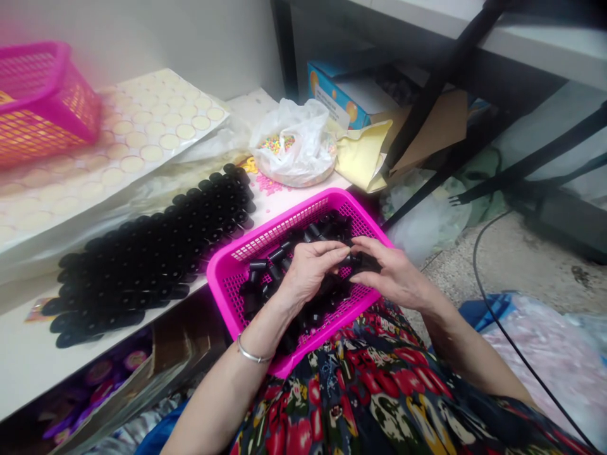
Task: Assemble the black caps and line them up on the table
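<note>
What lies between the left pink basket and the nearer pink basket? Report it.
From the left basket to the nearer basket, the head view shows a sheet of pale circles, crumpled plastic film, then rows of black pieces.

there are two pink baskets (216,273), two hands (309,268), one bracelet (252,357).

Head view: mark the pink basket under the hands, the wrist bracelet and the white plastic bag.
Pink basket (217,269): head view, rim at its left corner.
Bracelet (256,359): head view, the metal band.
White plastic bag (307,119): head view, crumpled upper part.
</note>
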Available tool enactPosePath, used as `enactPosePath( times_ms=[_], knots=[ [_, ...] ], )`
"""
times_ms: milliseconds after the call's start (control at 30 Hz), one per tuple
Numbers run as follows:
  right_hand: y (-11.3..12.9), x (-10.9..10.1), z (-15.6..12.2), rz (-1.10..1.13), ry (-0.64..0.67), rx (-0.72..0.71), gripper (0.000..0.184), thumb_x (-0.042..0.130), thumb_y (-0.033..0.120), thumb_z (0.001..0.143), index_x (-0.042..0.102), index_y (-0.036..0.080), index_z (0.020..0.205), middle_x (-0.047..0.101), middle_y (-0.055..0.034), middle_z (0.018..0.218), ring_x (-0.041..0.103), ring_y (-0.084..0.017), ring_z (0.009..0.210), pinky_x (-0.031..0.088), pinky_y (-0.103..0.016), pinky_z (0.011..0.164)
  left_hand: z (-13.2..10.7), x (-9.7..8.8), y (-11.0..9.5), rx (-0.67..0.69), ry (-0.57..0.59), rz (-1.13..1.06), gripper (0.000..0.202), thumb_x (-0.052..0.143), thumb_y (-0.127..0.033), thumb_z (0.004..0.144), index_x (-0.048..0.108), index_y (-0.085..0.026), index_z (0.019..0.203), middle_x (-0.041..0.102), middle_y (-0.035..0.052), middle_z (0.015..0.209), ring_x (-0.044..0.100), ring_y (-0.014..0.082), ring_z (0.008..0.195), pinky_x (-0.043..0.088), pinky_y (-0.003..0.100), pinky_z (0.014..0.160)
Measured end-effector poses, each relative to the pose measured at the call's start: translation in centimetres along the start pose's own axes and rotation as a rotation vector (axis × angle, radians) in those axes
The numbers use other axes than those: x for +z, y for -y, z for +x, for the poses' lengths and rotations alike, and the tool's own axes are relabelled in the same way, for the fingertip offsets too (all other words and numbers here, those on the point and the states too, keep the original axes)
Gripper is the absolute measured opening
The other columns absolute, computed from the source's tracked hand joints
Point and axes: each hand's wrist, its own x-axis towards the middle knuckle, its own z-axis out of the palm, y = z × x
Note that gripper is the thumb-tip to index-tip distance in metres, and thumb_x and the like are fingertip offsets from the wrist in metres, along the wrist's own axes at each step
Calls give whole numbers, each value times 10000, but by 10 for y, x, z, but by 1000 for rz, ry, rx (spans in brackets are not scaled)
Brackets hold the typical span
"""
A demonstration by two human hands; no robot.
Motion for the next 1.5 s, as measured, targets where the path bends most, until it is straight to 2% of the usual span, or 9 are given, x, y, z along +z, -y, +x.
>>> enactPosePath(
  times_ms=[400, 633, 833, 967, 1067, 1200, 1300, 1400, 1500],
  knots=[
    [-1, 1, 2, -152, -24, -70, 617, 674, 259, 765, 459, 254, 1344, 586, -80, 1287, 550, -295, 1183, 452, -459, 998, -2, -4, -4, 91, 46, 298, 305, 687, -400, 731, 758, -154, 896, 616, -5, 586, 398, 72, 489, 265, 223, 470],
    [5, 3, 5, -146, 56, 4, 593, 639, 258, 787, 442, 224, 1345, 598, -117, 1253, 596, -293, 1102, 500, -451, 913, -3, -6, 1, 69, 59, 287, 319, 684, -414, 735, 752, -147, 897, 606, -10, 571, 406, 75, 485, 283, 219, 471],
    [2, 28, 13, -116, 21, -7, 703, 557, 223, 819, 220, 247, 1435, 467, -134, 1366, 496, -284, 1232, 442, -469, 995, -8, 5, 8, 211, 14, 367, 352, 549, -383, 849, 672, -179, 1109, 702, 32, 985, 618, 187, 889, 458, 265, 803],
    [-3, 47, 23, -128, -10, -41, 700, 412, 146, 855, 63, 222, 1458, 450, -165, 1315, 511, -250, 1199, 443, -467, 986, -18, 4, 12, 132, -67, 426, 648, 515, -466, 861, 367, -164, 1415, 646, 93, 1176, 589, 240, 1074, 416, 351, 970],
    [4, 48, 34, -182, 41, -107, 649, 417, 169, 847, 158, 197, 1441, 446, -180, 1299, 482, -285, 1200, 449, -502, 955, -28, -2, 10, 103, -81, 310, 833, 574, -475, 826, 173, -151, 1481, 510, 140, 1362, 528, 254, 1185, 383, 373, 1032],
    [31, 37, 64, -181, 158, -260, 390, 413, 136, 840, 491, 174, 1220, 555, -141, 1107, 519, -270, 1061, 459, -474, 900, -39, -14, -2, 209, -154, 60, 801, 595, -422, 830, 180, -194, 1476, 379, 130, 1463, 436, 242, 1285, 388, 342, 1035],
    [49, 35, 107, -57, 103, -348, 299, 479, 138, 828, 578, 188, 1105, 592, -97, 1033, 528, -230, 998, 454, -407, 878, -41, -26, -11, 319, -250, 4, 666, 610, -376, 826, 332, -235, 1414, 463, 99, 1382, 490, 214, 1212, 425, 304, 974],
    [49, 45, 166, -3, -62, -345, 287, 640, 202, 748, 639, 205, 1035, 639, -55, 975, 527, -229, 977, 424, -396, 883, -41, -38, -11, 353, -354, 108, 380, 676, -303, 764, 611, -203, 1125, 558, 73, 1192, 561, 167, 985, 452, 258, 837],
    [34, 65, 231, -31, -60, -303, 325, 733, 229, 641, 686, 211, 962, 667, -23, 883, 541, -218, 885, 408, -395, 867, -40, -44, -3, 315, -400, 138, 160, 695, -219, 700, 660, -147, 839, 575, 52, 1010, 516, 102, 726, 426, 239, 677]
  ],
)
